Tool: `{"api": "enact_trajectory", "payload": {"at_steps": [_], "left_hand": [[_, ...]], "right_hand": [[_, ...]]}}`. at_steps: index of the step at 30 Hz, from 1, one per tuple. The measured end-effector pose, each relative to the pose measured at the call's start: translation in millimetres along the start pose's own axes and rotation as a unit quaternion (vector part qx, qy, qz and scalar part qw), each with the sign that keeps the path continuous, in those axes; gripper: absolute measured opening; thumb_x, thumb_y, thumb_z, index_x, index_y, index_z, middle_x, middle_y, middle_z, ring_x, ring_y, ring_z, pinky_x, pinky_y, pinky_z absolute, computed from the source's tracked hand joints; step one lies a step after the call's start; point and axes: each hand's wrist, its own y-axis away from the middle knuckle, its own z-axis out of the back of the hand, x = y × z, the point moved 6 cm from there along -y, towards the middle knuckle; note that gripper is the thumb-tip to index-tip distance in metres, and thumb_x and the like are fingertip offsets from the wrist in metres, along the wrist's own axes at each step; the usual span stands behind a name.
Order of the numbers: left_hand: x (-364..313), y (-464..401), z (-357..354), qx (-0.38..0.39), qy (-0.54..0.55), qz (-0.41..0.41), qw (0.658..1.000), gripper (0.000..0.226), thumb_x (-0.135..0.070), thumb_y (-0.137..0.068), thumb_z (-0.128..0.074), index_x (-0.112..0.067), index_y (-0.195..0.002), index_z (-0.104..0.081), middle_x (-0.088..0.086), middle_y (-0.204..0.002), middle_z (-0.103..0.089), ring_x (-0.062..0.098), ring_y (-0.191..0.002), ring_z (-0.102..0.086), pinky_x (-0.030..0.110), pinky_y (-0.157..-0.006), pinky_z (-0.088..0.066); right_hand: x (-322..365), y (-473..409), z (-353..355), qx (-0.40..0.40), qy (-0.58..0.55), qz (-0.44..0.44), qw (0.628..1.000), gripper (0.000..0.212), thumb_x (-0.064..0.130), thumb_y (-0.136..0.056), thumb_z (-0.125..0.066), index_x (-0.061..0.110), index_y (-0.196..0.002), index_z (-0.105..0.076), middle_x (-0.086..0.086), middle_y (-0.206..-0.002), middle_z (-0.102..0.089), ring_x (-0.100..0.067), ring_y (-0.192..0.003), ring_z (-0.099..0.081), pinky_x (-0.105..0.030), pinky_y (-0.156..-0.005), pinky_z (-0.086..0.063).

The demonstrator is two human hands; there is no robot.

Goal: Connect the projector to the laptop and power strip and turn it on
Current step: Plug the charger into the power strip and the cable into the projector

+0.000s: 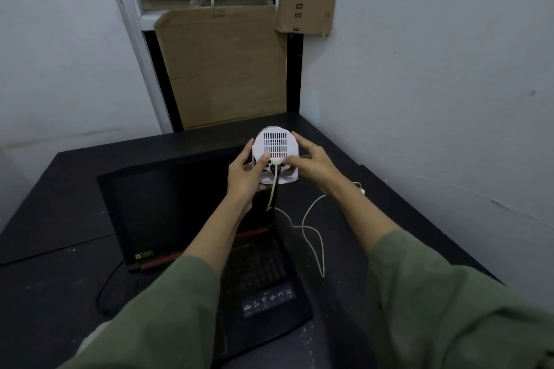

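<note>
Sleeves [168,317] of green cloth fill the near edge, both forearms reaching out over the dark table [60,278]. Beneath them lies a black laptop [186,228], opened flat or nearly so, its keyboard half nearest the person and its dark screen stretching away toward the far left. A row of stickers sits on the palm rest, and a red hinge strip crosses the middle. A thin black cable [103,287] loops off the laptop's left side onto the table.

To the right of the laptop a pale cable [314,237] snakes across the table, rising to the back of the projector; its far end runs toward something white near the right wall, too small to make out.

Past the laptop's screen, the left hand [245,178] grips the white round projector [274,147] from the left and below, fingers curled round its edge and the thumb lying on the back panel near the sockets. The right hand [314,163] touches its right side with spread, relaxed fingers, the thumb reaching in toward the sockets. The projector's vented back faces the person, a small red light glowing under the grille, with a black plug and the pale cable seated below it.

Behind, sheets of cardboard [224,69] cover a window frame between pale walls.
</note>
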Motion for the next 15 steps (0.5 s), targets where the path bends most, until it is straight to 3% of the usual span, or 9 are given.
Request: {"api": "enact_trajectory", "payload": {"at_steps": [3,6,8,11,15], "left_hand": [[1,1,-1,0.004,0.007,0.000,1.000,0.052,-0.021,-0.087,-0.062,-0.027,-0.135,-0.044,0.012,-0.114,-0.066,0.022,-0.097,-0.066,0.025,-0.059,-0.059],[2,4,-4,0.023,0.001,-0.009,1.000,0.051,-0.021,-0.085,-0.064,-0.027,-0.133,-0.047,0.008,-0.104,-0.069,0.013,-0.086,-0.069,0.022,-0.054,-0.057],[5,6,-8,0.043,-0.007,-0.010,0.999,0.052,-0.021,-0.084,-0.065,-0.028,-0.132,-0.047,0.005,-0.101,-0.070,0.011,-0.082,-0.070,0.023,-0.055,-0.056],[15,11,-18,0.078,-0.012,0.001,0.997,0.052,-0.020,-0.084,-0.065,-0.029,-0.132,-0.047,0.008,-0.105,-0.069,0.013,-0.083,-0.071,0.024,-0.055,-0.056],[35,18,-34,0.120,-0.013,0.015,0.993,0.052,-0.019,-0.084,-0.065,-0.027,-0.132,-0.047,0.007,-0.105,-0.070,0.011,-0.084,-0.071,0.024,-0.061,-0.057]], "right_hand": [[-4,0,2,-0.030,-0.067,-0.054,0.996,0.041,0.025,-0.091,-0.046,0.023,-0.131,-0.050,-0.001,-0.100,-0.069,-0.013,-0.089,-0.067,-0.026,-0.069,-0.057],[-9,3,10,-0.071,-0.079,-0.092,0.990,0.032,0.040,-0.093,-0.040,0.021,-0.101,-0.063,-0.003,-0.083,-0.070,-0.015,-0.075,-0.067,-0.024,-0.059,-0.052],[-12,5,15,-0.078,-0.041,-0.118,0.989,0.038,0.049,-0.092,-0.041,0.019,-0.096,-0.063,-0.007,-0.087,-0.070,-0.018,-0.076,-0.066,-0.028,-0.063,-0.052],[-22,9,26,-0.085,-0.005,-0.162,0.983,0.053,0.057,-0.088,-0.044,0.010,-0.105,-0.065,-0.011,-0.094,-0.070,-0.026,-0.089,-0.067,-0.039,-0.084,-0.053],[-45,27,40,-0.074,-0.037,-0.203,0.976,0.055,0.061,-0.085,-0.047,0.011,-0.097,-0.066,-0.009,-0.088,-0.071,-0.027,-0.090,-0.066,-0.039,-0.087,-0.052]]}}
